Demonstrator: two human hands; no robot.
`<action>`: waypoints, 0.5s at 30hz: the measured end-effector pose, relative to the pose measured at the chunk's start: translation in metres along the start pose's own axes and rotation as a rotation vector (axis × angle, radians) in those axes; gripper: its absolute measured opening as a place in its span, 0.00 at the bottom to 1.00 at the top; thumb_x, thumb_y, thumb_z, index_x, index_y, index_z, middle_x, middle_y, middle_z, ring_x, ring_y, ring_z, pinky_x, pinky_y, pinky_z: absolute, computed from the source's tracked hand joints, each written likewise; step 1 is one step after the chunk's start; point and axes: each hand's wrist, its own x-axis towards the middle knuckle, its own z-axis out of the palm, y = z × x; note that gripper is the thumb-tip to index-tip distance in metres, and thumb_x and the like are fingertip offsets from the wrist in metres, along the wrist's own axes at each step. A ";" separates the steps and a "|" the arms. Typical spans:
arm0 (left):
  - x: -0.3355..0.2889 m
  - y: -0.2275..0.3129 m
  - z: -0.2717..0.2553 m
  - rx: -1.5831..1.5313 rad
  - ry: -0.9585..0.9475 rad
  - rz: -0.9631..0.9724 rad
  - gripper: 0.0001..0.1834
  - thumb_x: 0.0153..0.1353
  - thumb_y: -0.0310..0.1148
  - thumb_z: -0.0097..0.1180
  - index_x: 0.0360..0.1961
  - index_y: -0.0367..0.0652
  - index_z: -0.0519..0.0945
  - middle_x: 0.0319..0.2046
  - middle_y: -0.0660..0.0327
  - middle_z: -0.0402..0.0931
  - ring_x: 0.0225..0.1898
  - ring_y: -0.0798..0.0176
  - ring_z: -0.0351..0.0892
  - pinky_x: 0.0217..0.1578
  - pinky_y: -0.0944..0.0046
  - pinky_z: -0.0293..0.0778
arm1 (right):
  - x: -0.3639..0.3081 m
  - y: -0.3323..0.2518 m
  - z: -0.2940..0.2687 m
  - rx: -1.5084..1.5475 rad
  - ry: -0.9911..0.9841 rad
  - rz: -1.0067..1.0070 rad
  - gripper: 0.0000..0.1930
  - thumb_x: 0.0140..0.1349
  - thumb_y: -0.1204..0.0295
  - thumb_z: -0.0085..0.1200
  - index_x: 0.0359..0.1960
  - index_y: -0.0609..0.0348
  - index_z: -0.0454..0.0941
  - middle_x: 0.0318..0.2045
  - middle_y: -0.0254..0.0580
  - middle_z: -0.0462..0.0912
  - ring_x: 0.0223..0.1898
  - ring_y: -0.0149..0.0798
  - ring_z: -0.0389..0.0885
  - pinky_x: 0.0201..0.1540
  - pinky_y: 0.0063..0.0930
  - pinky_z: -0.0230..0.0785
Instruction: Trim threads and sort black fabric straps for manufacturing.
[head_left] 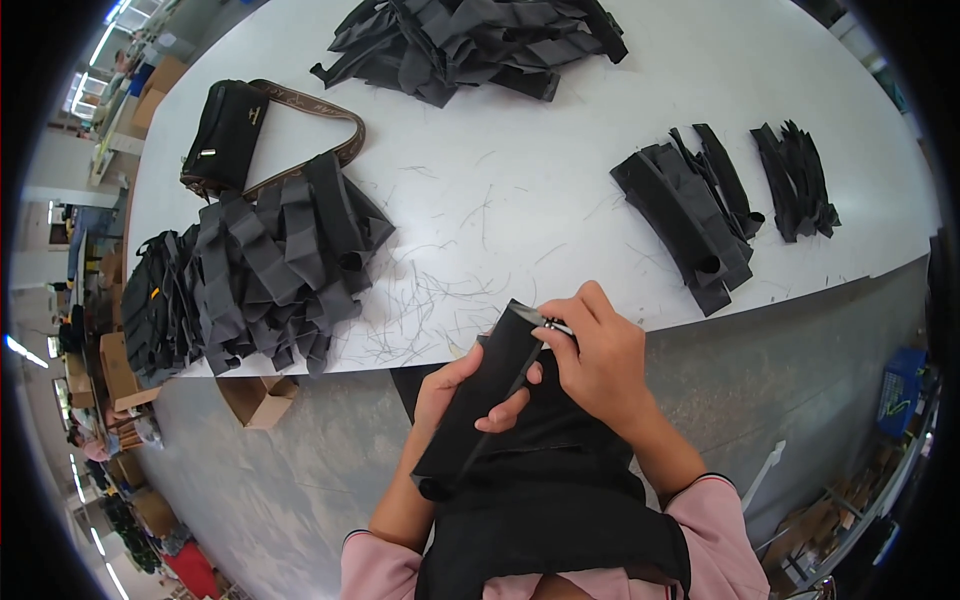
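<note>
My left hand [462,392] is closed round a long black fabric piece [478,405], folded or rolled along its length and slanting from lower left to upper right. My right hand [603,352] grips a pair of small metal thread snips [556,326] at the upper end of that piece. Their blades are mostly hidden by the fingers and the fabric. Both hands are just off the table's near edge, above the black apron [550,510] on my lap.
Loose cut threads [425,300] litter the white table [540,150]. A heap of black fabric pieces [290,260] lies at left, another heap [470,45] at the far side, and smaller stacks [690,220] at right. A black strapped bag [228,135] sits far left. Below is an open cardboard box [258,400].
</note>
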 end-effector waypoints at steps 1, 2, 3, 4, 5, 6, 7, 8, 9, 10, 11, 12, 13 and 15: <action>0.000 -0.001 0.001 0.000 0.000 0.005 0.28 0.67 0.45 0.40 0.57 0.32 0.57 0.42 0.45 0.65 0.21 0.66 0.65 0.16 0.74 0.62 | 0.002 0.002 0.002 -0.011 -0.012 -0.002 0.10 0.47 0.75 0.61 0.32 0.55 0.75 0.26 0.34 0.69 0.20 0.34 0.73 0.20 0.26 0.62; -0.001 -0.002 0.004 0.073 0.052 0.058 0.27 0.66 0.44 0.41 0.58 0.35 0.56 0.42 0.45 0.66 0.21 0.66 0.65 0.16 0.74 0.63 | 0.001 0.003 0.003 -0.008 -0.015 -0.006 0.10 0.47 0.75 0.61 0.32 0.55 0.75 0.26 0.34 0.69 0.20 0.34 0.73 0.20 0.26 0.62; -0.001 -0.002 0.005 0.145 0.104 0.111 0.28 0.66 0.43 0.42 0.60 0.37 0.55 0.42 0.44 0.66 0.22 0.65 0.66 0.16 0.74 0.63 | -0.001 0.003 0.004 0.087 0.008 0.063 0.10 0.48 0.76 0.61 0.32 0.55 0.75 0.26 0.35 0.70 0.20 0.35 0.73 0.21 0.25 0.63; -0.002 -0.002 0.005 0.143 0.105 0.118 0.28 0.66 0.43 0.42 0.60 0.37 0.55 0.42 0.44 0.66 0.22 0.65 0.66 0.16 0.74 0.63 | -0.003 0.004 0.004 0.181 0.029 0.133 0.09 0.49 0.76 0.61 0.32 0.56 0.75 0.26 0.36 0.70 0.21 0.35 0.74 0.22 0.25 0.64; -0.002 -0.001 0.004 0.158 0.087 0.109 0.28 0.66 0.42 0.43 0.61 0.39 0.53 0.42 0.44 0.67 0.22 0.65 0.67 0.16 0.75 0.63 | -0.003 0.005 0.005 0.185 0.023 0.130 0.09 0.49 0.76 0.61 0.32 0.56 0.75 0.26 0.36 0.70 0.21 0.35 0.74 0.22 0.25 0.64; -0.003 0.000 0.003 0.174 0.070 0.099 0.29 0.65 0.41 0.44 0.62 0.41 0.52 0.43 0.44 0.67 0.23 0.65 0.67 0.16 0.75 0.64 | -0.003 0.007 0.008 0.251 0.000 0.113 0.08 0.50 0.77 0.60 0.32 0.57 0.75 0.26 0.36 0.71 0.21 0.32 0.73 0.22 0.23 0.64; -0.003 0.000 0.003 0.173 0.069 0.101 0.29 0.65 0.41 0.44 0.62 0.41 0.52 0.43 0.44 0.67 0.23 0.65 0.67 0.16 0.75 0.64 | -0.003 0.010 0.009 0.313 -0.018 0.098 0.08 0.51 0.78 0.59 0.33 0.59 0.75 0.26 0.35 0.72 0.21 0.30 0.73 0.22 0.21 0.64; -0.003 0.000 0.003 0.210 0.065 0.110 0.30 0.64 0.42 0.45 0.63 0.41 0.52 0.42 0.45 0.67 0.23 0.65 0.68 0.16 0.75 0.63 | -0.003 0.014 0.009 0.313 -0.020 0.097 0.08 0.51 0.78 0.59 0.33 0.59 0.75 0.26 0.35 0.72 0.21 0.30 0.73 0.22 0.21 0.64; -0.003 0.000 0.003 0.246 0.061 0.119 0.32 0.64 0.42 0.46 0.63 0.41 0.51 0.42 0.46 0.67 0.24 0.65 0.68 0.16 0.75 0.63 | -0.004 0.020 0.008 0.579 -0.116 0.336 0.07 0.53 0.78 0.58 0.33 0.60 0.75 0.26 0.33 0.73 0.22 0.26 0.72 0.23 0.18 0.63; -0.003 0.001 0.003 0.245 0.062 0.125 0.32 0.64 0.42 0.46 0.63 0.41 0.51 0.42 0.46 0.67 0.24 0.65 0.68 0.16 0.75 0.63 | -0.004 0.023 0.009 0.845 -0.216 0.577 0.07 0.54 0.79 0.57 0.34 0.62 0.74 0.26 0.31 0.73 0.23 0.23 0.72 0.23 0.16 0.62; -0.004 0.001 0.003 0.352 0.072 0.148 0.32 0.63 0.42 0.48 0.63 0.41 0.53 0.43 0.46 0.67 0.24 0.66 0.68 0.16 0.75 0.63 | -0.003 0.021 0.009 0.846 -0.222 0.575 0.07 0.54 0.79 0.57 0.34 0.62 0.74 0.26 0.31 0.73 0.23 0.23 0.72 0.23 0.16 0.62; -0.005 0.002 0.004 0.459 0.082 0.171 0.33 0.62 0.42 0.49 0.63 0.41 0.54 0.43 0.47 0.67 0.24 0.66 0.68 0.17 0.75 0.63 | -0.003 0.019 0.008 0.899 -0.245 0.594 0.07 0.54 0.79 0.56 0.34 0.63 0.74 0.25 0.30 0.73 0.24 0.21 0.70 0.24 0.14 0.61; -0.006 0.002 0.005 0.456 0.082 0.174 0.33 0.62 0.42 0.49 0.63 0.41 0.54 0.43 0.47 0.67 0.24 0.66 0.68 0.17 0.75 0.63 | -0.004 0.017 0.006 0.949 -0.265 0.614 0.07 0.54 0.79 0.56 0.34 0.64 0.74 0.25 0.29 0.73 0.24 0.19 0.68 0.25 0.12 0.59; -0.008 0.002 0.008 0.718 0.226 0.259 0.33 0.59 0.40 0.54 0.62 0.41 0.58 0.44 0.51 0.68 0.28 0.65 0.70 0.22 0.72 0.67 | -0.005 0.024 0.005 1.015 -0.275 0.682 0.07 0.54 0.79 0.56 0.35 0.63 0.74 0.25 0.29 0.73 0.24 0.19 0.67 0.25 0.12 0.59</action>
